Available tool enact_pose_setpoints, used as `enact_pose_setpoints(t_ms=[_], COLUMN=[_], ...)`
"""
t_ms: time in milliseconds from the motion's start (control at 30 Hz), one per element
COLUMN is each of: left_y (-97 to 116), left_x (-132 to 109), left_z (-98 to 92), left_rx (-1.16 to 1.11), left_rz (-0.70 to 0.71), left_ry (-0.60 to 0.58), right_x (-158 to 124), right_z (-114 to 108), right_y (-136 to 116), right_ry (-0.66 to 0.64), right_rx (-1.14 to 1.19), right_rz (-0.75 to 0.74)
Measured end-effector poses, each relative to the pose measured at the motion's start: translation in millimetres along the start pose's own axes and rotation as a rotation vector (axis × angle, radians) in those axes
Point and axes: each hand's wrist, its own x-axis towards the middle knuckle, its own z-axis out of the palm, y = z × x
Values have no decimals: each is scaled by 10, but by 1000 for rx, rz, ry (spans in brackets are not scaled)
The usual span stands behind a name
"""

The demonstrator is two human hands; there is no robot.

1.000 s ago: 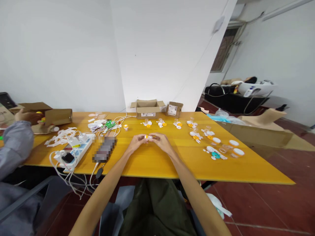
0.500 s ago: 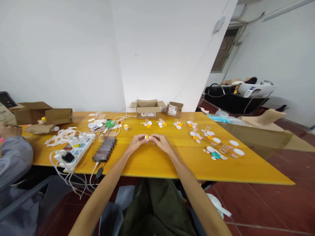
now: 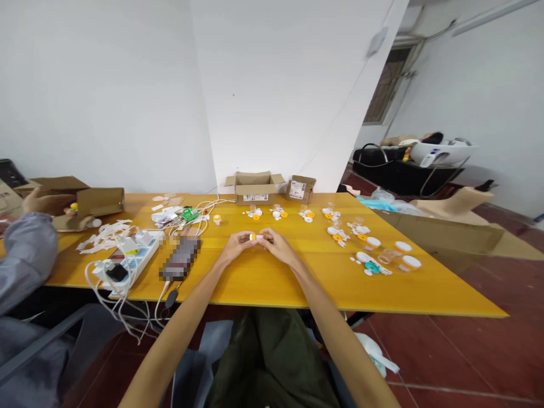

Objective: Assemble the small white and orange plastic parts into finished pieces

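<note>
Above the table's middle, my left hand and my right hand meet around a small orange-and-white plastic jar. Its orange and white end sits in the fingertips of my left hand. The fingers of my right hand pinch the other end and partly hide it. A similar small jar, with a white lid and an orange ring, stands upright beyond my left hand. Farther off lie groups of clear cups with white and orange parts. To the right are white-lidded jars and a teal ring.
On the left are a power strip with trailing cables and a blurred-out phone. Two cardboard boxes stand against the wall. Another person's arm reaches toward an open carton at far left.
More of the jar shows between my fingers, and my right fingers have lifted slightly. At far left the other person's hand has moved up to the carton.
</note>
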Motion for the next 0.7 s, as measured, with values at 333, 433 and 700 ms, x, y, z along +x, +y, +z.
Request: enact_pose_setpoints(t_ms=[333, 433, 700], left_y=[-65, -45, -60], left_x=[21, 16, 14], left_z=[-7, -5, -5], left_rx=[1, 1, -27], left_rz=[-9, -13, -22], left_ry=[-11, -9, -22], right_x=[-13, 2, -8], right_z=[-44, -24, -3], right_y=[-17, 1, -23], right_ry=[30, 24, -21], right_rx=[-199, -124, -21], right_rz=[-26, -8, 48])
